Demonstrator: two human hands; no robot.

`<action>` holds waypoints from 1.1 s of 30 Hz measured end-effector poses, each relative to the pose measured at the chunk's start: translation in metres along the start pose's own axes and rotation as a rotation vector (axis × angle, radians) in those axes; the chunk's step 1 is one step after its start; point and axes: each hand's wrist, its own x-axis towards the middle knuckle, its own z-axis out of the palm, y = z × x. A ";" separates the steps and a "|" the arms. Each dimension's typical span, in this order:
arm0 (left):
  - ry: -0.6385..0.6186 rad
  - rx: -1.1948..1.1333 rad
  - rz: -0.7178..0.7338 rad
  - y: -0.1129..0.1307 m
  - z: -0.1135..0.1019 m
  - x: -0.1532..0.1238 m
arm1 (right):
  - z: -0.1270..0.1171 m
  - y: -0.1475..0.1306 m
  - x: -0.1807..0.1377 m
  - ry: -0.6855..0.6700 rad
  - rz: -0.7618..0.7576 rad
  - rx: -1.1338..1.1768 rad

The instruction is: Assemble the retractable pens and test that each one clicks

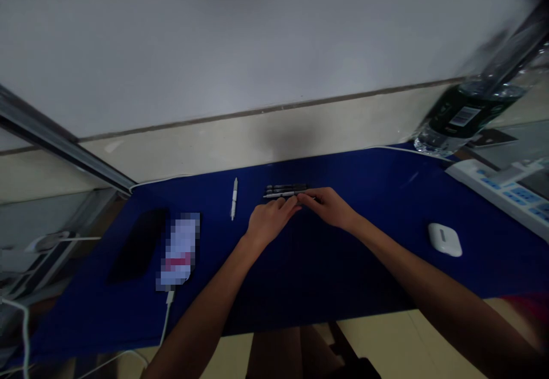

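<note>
Several dark pens (286, 190) lie side by side on the blue mat (343, 264), near its far edge. My left hand (269, 220) reaches toward them with its fingers curled, fingertips touching the nearest pen. My right hand (329, 206) comes in from the right, fingers pinched on the same end of the pens. The two hands meet at the fingertips. A white pen (234, 198) lies alone to the left of the group, apart from both hands.
A phone (180, 248) on a white cable (166, 316) and a dark flat object (139, 244) lie at the mat's left. A white earbud case (445, 239) sits at the right. A water bottle (467, 113) and a power strip (501, 187) stand far right.
</note>
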 end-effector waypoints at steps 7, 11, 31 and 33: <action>0.139 -0.137 -0.097 0.000 -0.008 0.002 | -0.007 0.003 -0.002 0.245 0.080 0.056; 0.104 -0.114 -0.075 -0.002 -0.004 0.002 | -0.012 0.010 -0.001 0.430 0.112 0.025; 0.432 -0.006 0.108 -0.002 0.003 -0.004 | 0.004 -0.007 -0.014 0.063 -0.230 -0.140; 0.471 -0.036 0.093 0.000 0.003 -0.003 | 0.002 -0.008 -0.015 0.120 -0.198 -0.142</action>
